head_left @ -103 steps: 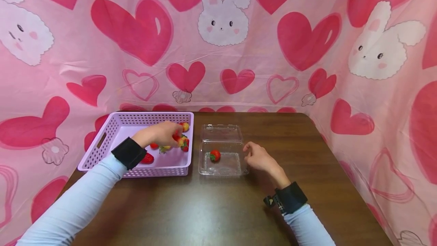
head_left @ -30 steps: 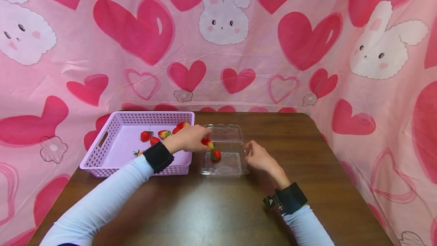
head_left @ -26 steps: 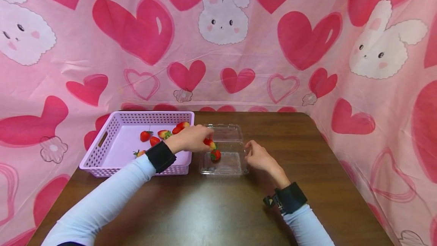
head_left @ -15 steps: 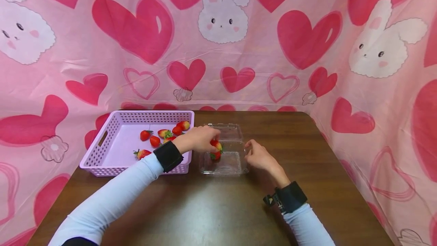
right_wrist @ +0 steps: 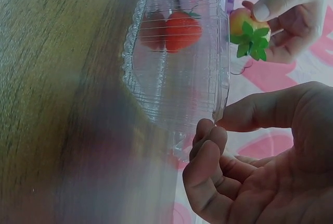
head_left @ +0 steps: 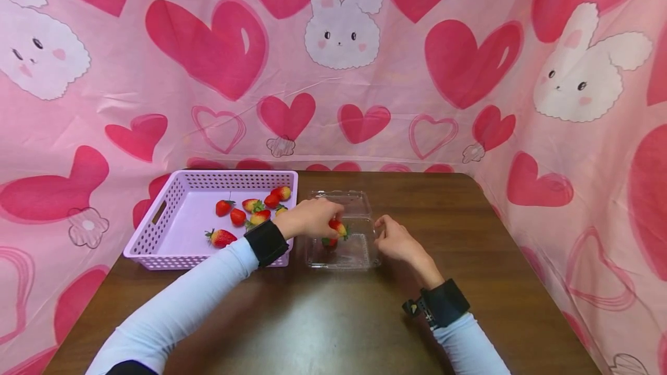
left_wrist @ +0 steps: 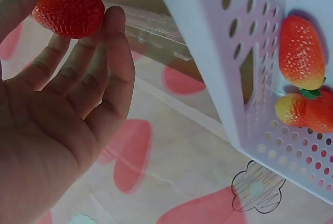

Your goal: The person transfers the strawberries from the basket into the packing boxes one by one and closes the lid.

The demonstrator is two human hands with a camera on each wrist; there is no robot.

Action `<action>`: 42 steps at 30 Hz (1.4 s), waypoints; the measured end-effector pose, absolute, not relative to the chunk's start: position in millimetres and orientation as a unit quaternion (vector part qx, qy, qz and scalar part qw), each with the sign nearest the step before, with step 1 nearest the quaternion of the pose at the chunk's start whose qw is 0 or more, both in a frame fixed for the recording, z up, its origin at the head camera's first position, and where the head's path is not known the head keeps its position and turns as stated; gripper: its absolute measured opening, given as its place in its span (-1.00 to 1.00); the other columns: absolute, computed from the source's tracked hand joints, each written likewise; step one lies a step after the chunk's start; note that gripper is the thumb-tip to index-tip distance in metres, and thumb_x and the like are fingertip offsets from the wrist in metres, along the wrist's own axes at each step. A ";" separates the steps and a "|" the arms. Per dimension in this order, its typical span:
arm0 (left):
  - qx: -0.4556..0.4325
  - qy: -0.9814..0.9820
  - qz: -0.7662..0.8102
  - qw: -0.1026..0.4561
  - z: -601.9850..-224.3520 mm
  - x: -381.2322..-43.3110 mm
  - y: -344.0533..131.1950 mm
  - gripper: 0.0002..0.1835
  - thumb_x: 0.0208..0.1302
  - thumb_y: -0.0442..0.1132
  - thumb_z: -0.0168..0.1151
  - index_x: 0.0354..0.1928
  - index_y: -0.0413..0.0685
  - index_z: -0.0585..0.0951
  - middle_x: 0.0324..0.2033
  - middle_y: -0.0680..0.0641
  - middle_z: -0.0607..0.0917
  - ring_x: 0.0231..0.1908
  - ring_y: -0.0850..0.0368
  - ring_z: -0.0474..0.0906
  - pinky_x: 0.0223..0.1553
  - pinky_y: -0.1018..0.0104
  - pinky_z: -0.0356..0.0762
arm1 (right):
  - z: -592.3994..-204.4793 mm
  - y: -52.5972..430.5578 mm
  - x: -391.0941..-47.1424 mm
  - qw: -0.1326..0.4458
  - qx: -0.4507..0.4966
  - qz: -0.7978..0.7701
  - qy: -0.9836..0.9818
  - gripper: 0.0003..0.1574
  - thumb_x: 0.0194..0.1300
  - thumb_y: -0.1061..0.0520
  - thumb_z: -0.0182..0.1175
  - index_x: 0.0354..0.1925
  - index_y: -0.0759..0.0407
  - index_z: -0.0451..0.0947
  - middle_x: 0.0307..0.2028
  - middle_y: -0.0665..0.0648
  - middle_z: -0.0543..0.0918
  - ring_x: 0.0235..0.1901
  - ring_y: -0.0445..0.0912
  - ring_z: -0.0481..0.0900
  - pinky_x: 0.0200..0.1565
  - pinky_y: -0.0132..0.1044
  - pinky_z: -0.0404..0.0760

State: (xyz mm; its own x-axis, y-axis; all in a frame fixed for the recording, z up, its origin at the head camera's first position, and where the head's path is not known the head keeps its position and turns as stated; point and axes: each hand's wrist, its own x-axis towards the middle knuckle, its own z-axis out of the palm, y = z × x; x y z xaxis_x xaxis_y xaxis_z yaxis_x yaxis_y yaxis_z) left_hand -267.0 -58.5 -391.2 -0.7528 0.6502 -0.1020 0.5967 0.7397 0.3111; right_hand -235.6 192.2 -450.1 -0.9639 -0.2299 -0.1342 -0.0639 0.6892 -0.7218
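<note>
My left hand (head_left: 314, 219) pinches a red strawberry (head_left: 339, 228) with a pale yellow top and green leaves, between thumb and fingertips. It is held above the clear plastic clamshell box (head_left: 356, 254), whose lid is folded back. In the right wrist view the leafy end of this strawberry (right_wrist: 251, 36) shows beyond the box's rim. Another strawberry (right_wrist: 183, 31) lies inside the box, partly hidden in the head view by the held one. My right hand (head_left: 398, 241) pinches the box's right rim between thumb and fingertips.
Left of the box stands a lilac perforated basket (head_left: 208, 262) with several strawberries, among them one (head_left: 221, 239) near its front. Both rest on a dark wooden table (head_left: 312, 317). A pink curtain (head_left: 396, 85) with hearts and rabbits hangs behind.
My left hand has gone from inside the basket to over the box, carrying a strawberry, and has drifted further right during the last second. The right hand stays at the box's rim.
</note>
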 end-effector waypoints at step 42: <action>0.317 0.935 0.145 0.069 -417.6 -259.9 -12.0 -0.72 0.25 -0.03 0.56 -0.20 -0.04 0.73 -0.46 0.05 0.61 -0.46 0.12 0.55 -0.39 0.29 0.59 | -451.9 195.0 -234.2 0.108 -0.079 -0.391 0.911 -0.50 0.31 0.38 0.24 0.19 0.38 0.41 -0.46 0.15 0.52 -0.52 -0.03 0.47 -0.46 -0.23 0.45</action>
